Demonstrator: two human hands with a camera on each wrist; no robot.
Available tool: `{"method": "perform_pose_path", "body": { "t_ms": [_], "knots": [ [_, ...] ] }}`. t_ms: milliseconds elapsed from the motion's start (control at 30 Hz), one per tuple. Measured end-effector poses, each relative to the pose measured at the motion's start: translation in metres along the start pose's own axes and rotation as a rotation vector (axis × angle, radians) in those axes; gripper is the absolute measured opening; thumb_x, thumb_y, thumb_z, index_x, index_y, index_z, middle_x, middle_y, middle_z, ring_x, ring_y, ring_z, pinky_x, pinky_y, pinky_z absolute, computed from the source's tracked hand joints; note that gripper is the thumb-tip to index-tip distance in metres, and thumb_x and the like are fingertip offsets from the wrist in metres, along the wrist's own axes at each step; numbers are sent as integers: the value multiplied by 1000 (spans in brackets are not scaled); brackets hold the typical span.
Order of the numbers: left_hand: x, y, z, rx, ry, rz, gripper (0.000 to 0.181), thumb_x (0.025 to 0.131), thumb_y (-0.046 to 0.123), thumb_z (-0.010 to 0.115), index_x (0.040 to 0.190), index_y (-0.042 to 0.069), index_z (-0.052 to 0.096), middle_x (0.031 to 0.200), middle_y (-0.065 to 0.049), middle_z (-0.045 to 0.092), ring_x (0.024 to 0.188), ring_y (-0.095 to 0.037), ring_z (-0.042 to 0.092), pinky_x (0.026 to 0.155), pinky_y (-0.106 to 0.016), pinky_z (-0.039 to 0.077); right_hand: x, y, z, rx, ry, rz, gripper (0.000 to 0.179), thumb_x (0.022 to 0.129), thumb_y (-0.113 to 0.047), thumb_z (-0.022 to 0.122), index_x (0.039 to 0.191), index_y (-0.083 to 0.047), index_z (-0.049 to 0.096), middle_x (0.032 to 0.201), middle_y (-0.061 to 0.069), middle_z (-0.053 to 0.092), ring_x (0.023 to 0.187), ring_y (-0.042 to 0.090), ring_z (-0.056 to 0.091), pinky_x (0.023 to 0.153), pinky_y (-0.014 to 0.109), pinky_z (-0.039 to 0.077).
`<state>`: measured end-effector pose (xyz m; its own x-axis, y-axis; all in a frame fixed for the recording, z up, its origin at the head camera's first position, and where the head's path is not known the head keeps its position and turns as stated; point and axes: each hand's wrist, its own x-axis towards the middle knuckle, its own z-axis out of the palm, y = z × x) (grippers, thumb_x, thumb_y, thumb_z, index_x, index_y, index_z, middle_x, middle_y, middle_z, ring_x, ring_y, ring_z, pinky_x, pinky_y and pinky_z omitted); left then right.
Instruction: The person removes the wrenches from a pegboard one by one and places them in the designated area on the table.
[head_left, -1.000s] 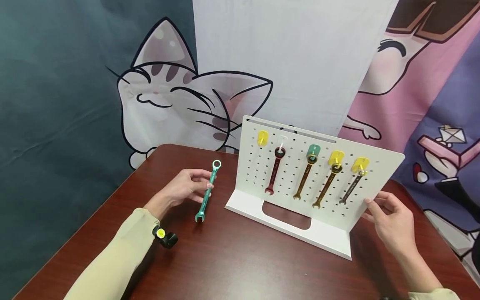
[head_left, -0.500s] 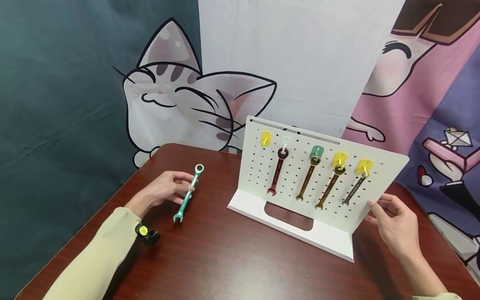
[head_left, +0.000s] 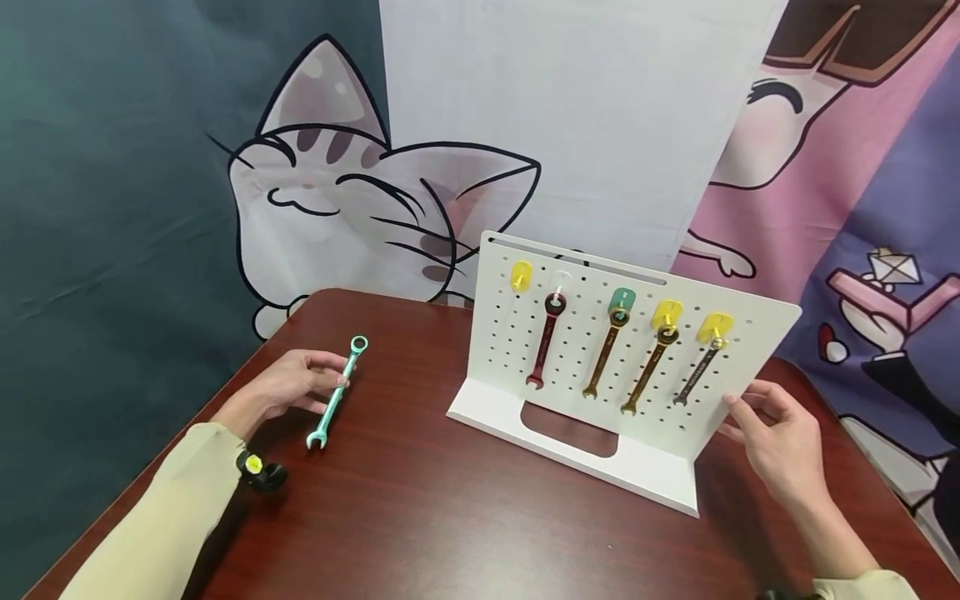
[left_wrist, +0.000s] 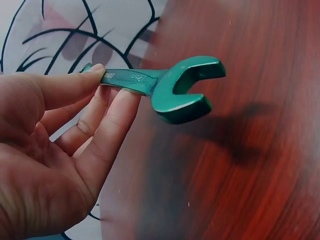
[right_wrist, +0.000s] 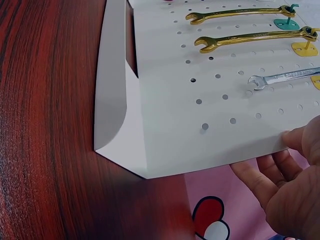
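My left hand (head_left: 288,385) pinches a green combination wrench (head_left: 332,407) between thumb and fingers, over the left part of the table. In the left wrist view its open-end head (left_wrist: 165,102) points away from the palm and casts a shadow on the wood. My right hand (head_left: 783,442) holds the right edge of a white pegboard stand (head_left: 750,350), thumb on the front and fingers behind. On the board's hooks hang a red wrench (head_left: 546,340), two gold wrenches (right_wrist: 245,38) and a smaller silver wrench (right_wrist: 290,76). The leftmost yellow hook (head_left: 521,277) bears nothing.
The stand's white foot (head_left: 487,412) rests on the dark red-brown table (head_left: 420,517). Behind it hangs a cloth backdrop (head_left: 585,125) with cartoon figures, close to the table's back edge.
My left hand has moved left with the green wrench, away from the pegboard stand. The right hand keeps its hold on the board's edge, and the hanging wrenches stay put.
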<state>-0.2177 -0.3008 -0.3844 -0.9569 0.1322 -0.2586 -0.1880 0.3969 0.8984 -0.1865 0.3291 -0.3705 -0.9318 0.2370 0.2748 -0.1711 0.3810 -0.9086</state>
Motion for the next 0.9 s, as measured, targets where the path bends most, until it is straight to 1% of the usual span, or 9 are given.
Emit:
{"method": "perform_pose_path", "body": {
  "t_ms": [67,167,367,433,600,733,900],
  "knots": [
    [-1,-3,-4,10,8,-11,48,105,10,64,148,-7,52,113,-12,75,89,-12,69,72,-33,66,1,-1,1,-27,-1,-9,15,101,-10,70,115,-11,67,89,-23,70,72,-4,73,64,20,63],
    [-2,-7,-9,31,18,-25,48,105,10,64,148,-8,51,116,-13,75,90,-12,70,72,-33,66,1,-1,2,-33,1,-19,15,101,-10,70,116,-9,67,90,-24,70,73,-4,74,64,20,63],
    [-2,-13,-16,62,27,-43,50,105,11,64,148,-9,50,116,-13,76,91,-13,71,72,-33,66,-1,-2,0,59,-7,-21,14,100,-6,70,113,-10,68,89,-18,73,74,-3,75,65,22,63],
    [-2,-15,-19,72,28,-42,50,105,11,64,148,-10,49,116,-14,75,92,-14,71,72,-34,66,-1,-2,-1,53,-11,-28,14,100,-5,70,114,-10,68,90,-19,72,74,-3,75,65,22,63],
    [-3,-19,-24,83,29,-49,52,106,12,62,149,-12,47,112,-9,76,91,-13,71,71,-34,65,-2,-3,0,5,-7,-34,15,101,-6,69,116,-7,67,90,-21,71,75,-4,74,66,22,63],
    [-5,-22,-28,87,27,-59,53,106,12,62,149,-13,46,107,-5,76,89,-12,71,71,-34,65,-1,-3,0,1,-11,-35,15,101,-7,69,116,-7,67,90,-21,71,75,-4,74,66,22,63],
    [-6,-23,-33,106,35,-76,53,105,12,63,149,-13,46,106,-3,77,89,-11,71,71,-34,65,-1,-3,-1,4,-8,-27,15,101,-7,70,115,-8,67,90,-21,72,74,-3,75,66,22,64]
  ]
}}
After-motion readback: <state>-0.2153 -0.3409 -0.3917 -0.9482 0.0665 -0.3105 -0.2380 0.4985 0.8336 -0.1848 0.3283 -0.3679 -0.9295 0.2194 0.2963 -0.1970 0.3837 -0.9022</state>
